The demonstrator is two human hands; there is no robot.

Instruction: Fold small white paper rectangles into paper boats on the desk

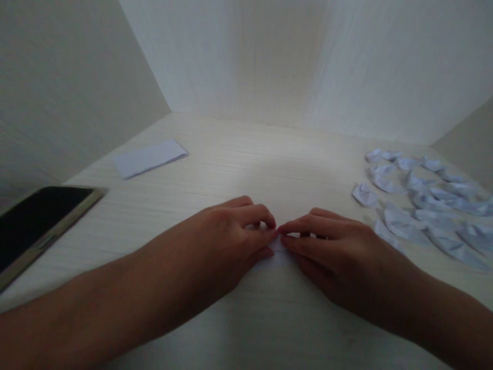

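A small folded piece of white paper lies low at the middle of the table, mostly covered by my fingers. My left hand pinches it from the left, thumb and fingers drawn together. From the right, my right hand closes on the same paper, and the fingertips of both hands almost meet at its top. The paper's exact shape is hidden beneath the hands.
Many small folded paper pieces are spread over the table's right side. A flat folded white sheet lies at the back left. A dark-screened phone or tablet rests at the left edge. Pale panels wall in the pale tabletop.
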